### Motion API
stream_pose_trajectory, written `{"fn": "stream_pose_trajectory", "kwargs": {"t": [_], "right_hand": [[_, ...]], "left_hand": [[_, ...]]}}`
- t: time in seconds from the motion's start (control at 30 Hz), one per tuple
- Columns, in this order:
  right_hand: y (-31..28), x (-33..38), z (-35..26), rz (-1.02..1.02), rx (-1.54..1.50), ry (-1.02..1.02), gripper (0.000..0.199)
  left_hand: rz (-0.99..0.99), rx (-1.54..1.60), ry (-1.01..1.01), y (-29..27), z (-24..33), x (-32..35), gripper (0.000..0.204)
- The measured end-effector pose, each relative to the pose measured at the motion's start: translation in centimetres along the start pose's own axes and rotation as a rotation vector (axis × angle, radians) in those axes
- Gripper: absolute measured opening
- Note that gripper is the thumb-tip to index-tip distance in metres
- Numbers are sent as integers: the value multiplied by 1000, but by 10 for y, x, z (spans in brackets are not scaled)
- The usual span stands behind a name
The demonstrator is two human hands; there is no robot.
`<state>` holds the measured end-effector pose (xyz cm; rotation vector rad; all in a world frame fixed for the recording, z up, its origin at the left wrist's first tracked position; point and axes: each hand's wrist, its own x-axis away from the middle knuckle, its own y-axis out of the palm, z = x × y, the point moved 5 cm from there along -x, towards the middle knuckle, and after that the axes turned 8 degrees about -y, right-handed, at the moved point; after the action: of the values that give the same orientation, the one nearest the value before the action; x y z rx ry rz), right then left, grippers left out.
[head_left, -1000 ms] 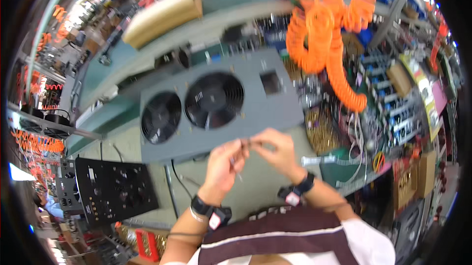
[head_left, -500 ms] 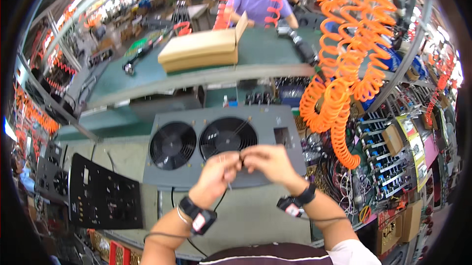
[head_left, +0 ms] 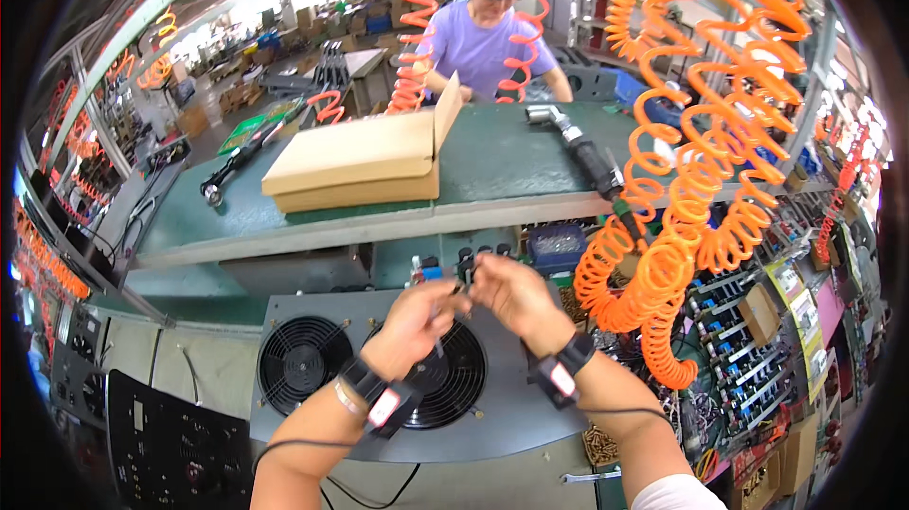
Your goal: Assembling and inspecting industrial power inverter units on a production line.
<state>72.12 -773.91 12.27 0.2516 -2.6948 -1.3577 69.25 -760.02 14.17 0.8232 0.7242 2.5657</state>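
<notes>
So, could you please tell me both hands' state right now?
Left hand: curled closed, apparently holding a thin pale rod-like piece.
Right hand: partly curled; contents cannot be told.

No words or numbers clear enough to read. White label (head_left: 383, 408) on black box (head_left: 407, 400) below left hand (head_left: 414, 322); second white label (head_left: 562, 378) below right hand (head_left: 516, 300): marks too small. Yellow sheet (head_left: 790, 285), far right of hands: print too small.
</notes>
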Motion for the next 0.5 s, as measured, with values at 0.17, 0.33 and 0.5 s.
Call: {"fn": "stream_pose_trajectory", "kwargs": {"t": [0.17,0.33,0.5], "right_hand": [[-37,-66,-15,360,-2,-146,28],[-55,-101,-22,443,2,-89,33],[-75,-113,-10,361,124,70,37]], "left_hand": [[137,82,-20,-5,25,-80,11],[250,-12,-6,-13,37,-127,6],[228,-137,-110,-34,23,-155,9]]}}
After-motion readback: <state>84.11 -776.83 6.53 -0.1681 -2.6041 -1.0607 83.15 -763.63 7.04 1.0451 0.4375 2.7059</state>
